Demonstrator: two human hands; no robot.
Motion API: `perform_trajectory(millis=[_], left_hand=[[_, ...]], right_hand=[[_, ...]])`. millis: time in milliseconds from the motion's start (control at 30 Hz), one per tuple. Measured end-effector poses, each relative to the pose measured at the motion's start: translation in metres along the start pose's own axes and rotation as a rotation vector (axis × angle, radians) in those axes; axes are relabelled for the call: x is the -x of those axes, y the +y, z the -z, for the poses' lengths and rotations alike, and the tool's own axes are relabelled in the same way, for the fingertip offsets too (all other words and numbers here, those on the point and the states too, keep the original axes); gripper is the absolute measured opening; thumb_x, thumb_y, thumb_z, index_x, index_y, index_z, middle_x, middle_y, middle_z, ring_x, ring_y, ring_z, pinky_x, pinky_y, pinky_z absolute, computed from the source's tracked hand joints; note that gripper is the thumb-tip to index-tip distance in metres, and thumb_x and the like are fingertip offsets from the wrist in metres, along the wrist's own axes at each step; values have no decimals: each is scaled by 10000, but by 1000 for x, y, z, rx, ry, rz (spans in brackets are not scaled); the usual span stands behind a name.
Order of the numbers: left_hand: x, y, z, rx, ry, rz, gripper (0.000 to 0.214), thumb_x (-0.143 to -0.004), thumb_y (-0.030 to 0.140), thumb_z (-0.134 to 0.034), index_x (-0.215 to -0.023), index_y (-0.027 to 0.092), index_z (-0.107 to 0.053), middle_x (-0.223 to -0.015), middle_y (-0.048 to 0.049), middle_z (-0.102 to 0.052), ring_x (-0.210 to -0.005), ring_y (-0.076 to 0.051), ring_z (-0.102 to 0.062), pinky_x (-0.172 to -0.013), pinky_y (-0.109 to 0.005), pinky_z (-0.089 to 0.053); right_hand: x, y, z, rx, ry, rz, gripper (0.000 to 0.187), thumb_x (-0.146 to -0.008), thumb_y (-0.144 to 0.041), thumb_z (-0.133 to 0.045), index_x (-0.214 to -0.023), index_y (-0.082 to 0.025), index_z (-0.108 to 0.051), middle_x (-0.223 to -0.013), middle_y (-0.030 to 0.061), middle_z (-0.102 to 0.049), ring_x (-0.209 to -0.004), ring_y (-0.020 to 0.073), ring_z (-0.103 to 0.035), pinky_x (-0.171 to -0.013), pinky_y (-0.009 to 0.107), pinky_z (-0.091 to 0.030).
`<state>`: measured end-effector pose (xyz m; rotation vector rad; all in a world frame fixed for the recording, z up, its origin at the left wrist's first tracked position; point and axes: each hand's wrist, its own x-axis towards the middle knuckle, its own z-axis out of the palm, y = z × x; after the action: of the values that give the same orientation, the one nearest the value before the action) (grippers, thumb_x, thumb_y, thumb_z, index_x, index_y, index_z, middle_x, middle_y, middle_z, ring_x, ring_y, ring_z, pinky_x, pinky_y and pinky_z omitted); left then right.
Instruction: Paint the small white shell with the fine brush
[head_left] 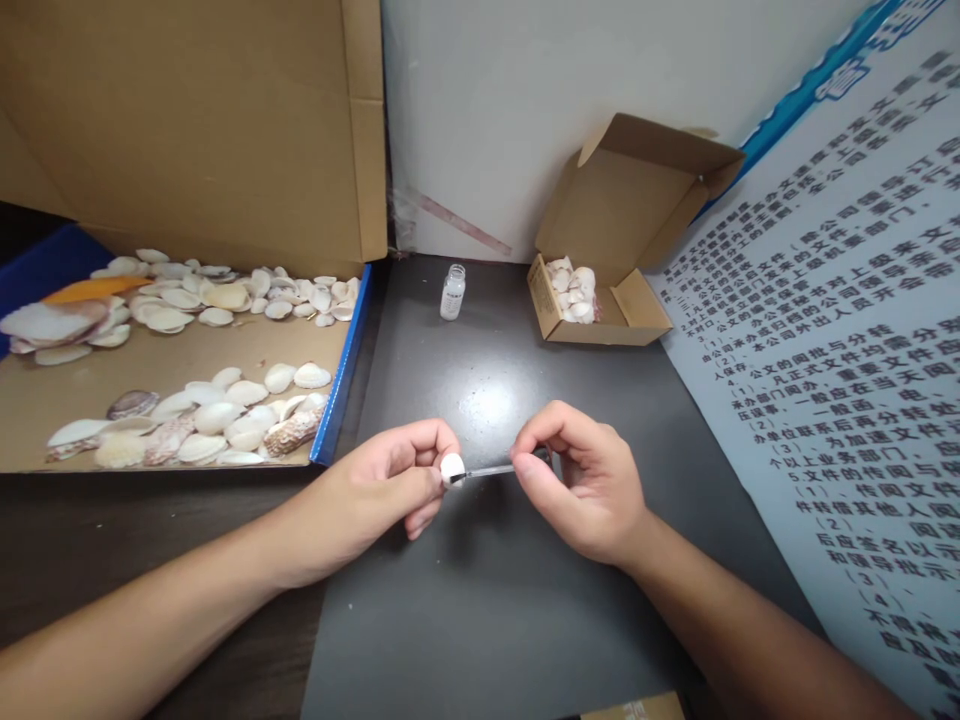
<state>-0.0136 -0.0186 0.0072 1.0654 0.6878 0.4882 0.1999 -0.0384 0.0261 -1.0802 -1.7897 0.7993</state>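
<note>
Between the thumb and forefinger of my left hand [397, 475] is a small white seashell [452, 467]. My right hand [581, 485] pinches a thin brush [491, 469] with a clear-looking shaft. The brush's dark tip touches the lower edge of the shell; its other end, partly hidden by my fingers, looks dark. Both hands are above the dark grey mat [420, 640], facing each other. Beyond them stands an uncapped small clear glass bottle [451, 293] with printing on its side; what is in it I cannot make out.
On the left is a blue-edged cardboard box [285, 345] with its lid raised, holding several shells [202, 420] in two groups. A small open carton [645, 310] with white shells [576, 290] stands back right. A printed sheet [840, 380] slopes along the right side.
</note>
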Motion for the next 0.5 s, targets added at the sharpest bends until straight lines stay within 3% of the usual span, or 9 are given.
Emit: perform_trajectory(millis=[133,367,500], left_hand=[[0,0,-1,5,1,2,155,-926,307,-557,-845,190,-495,-575,78,-446,-533,-81,-367,-544,-224,-331],[-1,-3,1,20,0,13,147,-940,293,-540,-847,192,-488,-574,79,-455,-537,-78,-375,-552,-219,-339],[-1,-4,2,43,0,1,158,-937,310,-558,-853,190,-497,-572,78,-460,-534,-78,-376,-549,-218,-339]], right_hand=[[0,2,0,47,60,-33,174,-812,-119,-580,-708,-219,-483,-494,-87,-434,-406,67,-344,-393,200,-295],[1,2,0,-27,-3,3,97,-843,-150,-595,-782,-212,-553,-570,-54,-558,-468,84,-484,-464,208,-416],[0,1,-1,67,19,-29,169,-811,-131,-598,-707,-213,-493,-507,-79,-493,-398,59,-368,-388,192,-316]])
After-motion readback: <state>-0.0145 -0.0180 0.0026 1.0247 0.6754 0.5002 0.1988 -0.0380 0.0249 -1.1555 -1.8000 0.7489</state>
